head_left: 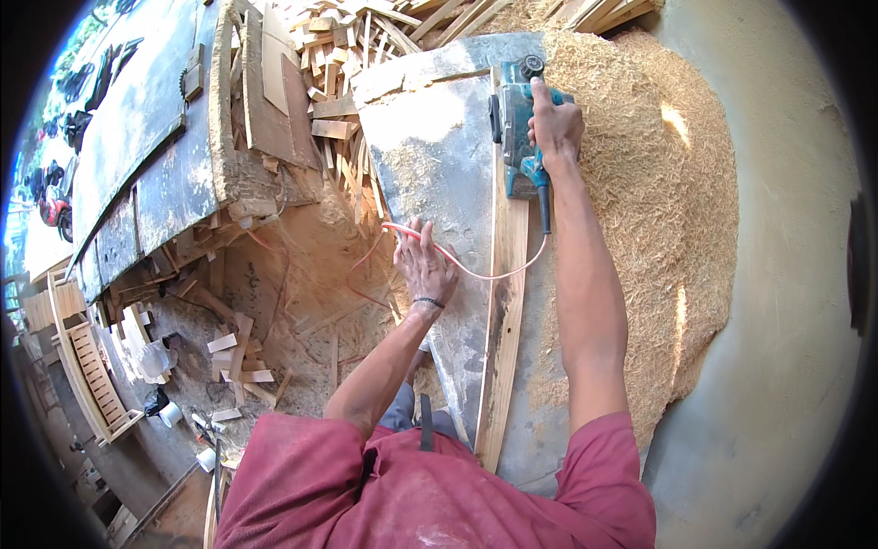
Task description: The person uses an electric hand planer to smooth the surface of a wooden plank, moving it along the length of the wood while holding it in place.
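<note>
My right hand [556,128] is closed around the handle of a teal electric hand planer [519,156]. The planer rests on a long wooden board [505,311], near its far end. From the planer's rear a reddish power cord [498,276] curves left to my left hand [426,267]. That hand lies low at the left edge of the grey worktable [439,174], with the cord running across its fingers, which appear to hold it. The planer's underside and the board's far end are hidden beneath the tool.
A large heap of wood shavings [649,183] covers the worktable's right side, beside a plain wall [777,274]. Wood offcuts [334,105] pile up beyond the table. Another table [151,165] stands left. Offcuts [242,357] and a slatted wooden piece [91,366] lie lower left.
</note>
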### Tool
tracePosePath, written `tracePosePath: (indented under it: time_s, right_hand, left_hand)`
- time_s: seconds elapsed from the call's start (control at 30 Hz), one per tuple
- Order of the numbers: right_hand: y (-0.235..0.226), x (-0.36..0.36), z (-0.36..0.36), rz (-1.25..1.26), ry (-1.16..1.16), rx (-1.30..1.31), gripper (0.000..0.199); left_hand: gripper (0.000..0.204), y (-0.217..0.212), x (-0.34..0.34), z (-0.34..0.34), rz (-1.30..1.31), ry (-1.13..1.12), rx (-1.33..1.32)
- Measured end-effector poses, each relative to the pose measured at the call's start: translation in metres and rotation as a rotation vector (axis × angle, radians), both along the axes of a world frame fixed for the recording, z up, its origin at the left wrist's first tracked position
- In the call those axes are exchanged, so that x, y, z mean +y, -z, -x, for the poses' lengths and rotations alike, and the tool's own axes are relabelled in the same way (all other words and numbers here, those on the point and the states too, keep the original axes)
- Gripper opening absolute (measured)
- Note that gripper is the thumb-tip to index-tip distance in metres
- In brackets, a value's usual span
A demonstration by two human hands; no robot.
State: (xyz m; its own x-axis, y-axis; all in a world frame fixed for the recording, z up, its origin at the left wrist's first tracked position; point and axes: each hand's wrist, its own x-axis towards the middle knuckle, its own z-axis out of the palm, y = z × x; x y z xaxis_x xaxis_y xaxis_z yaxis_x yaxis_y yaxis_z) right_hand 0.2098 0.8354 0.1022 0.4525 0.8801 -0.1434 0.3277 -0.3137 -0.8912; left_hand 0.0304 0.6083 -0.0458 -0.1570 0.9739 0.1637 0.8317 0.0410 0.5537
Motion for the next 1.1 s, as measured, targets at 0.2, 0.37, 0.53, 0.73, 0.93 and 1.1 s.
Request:
tracePosePath:
  time_s: [0.2,0.37,0.53,0.73,0.93,1.1]
  right_hand:
    - [-0.004,0.043,0.003,-0.008,-0.013,-0.014,0.056]
    - [-0.004,0.078,-0.001,0.024,-0.05,-0.049,0.065]
    - [-0.003,0.105,0.0,-0.019,-0.067,-0.024,0.069]
    - [-0.003,0.105,-0.008,-0.01,-0.068,-0.009,0.066]
    - [-0.026,-0.048,0.001,-0.084,-0.041,0.226,0.044]
    - [-0.052,-0.244,-0.003,-0.001,0.082,0.38,0.043]
  left_hand:
    - [0.079,0.003,0.001,0.004,0.011,0.004,-0.029]
    - [0.074,0.002,0.001,0.002,0.005,0.018,0.026]
    - [0.072,0.007,-0.001,0.002,0.014,-0.002,0.045]
    - [0.076,0.001,0.0,0.004,0.055,0.034,0.024]
    - [0.076,0.013,-0.002,0.006,-0.004,-0.045,-0.081]
    - [0.058,0.025,-0.011,0.012,-0.304,-0.046,-0.182]
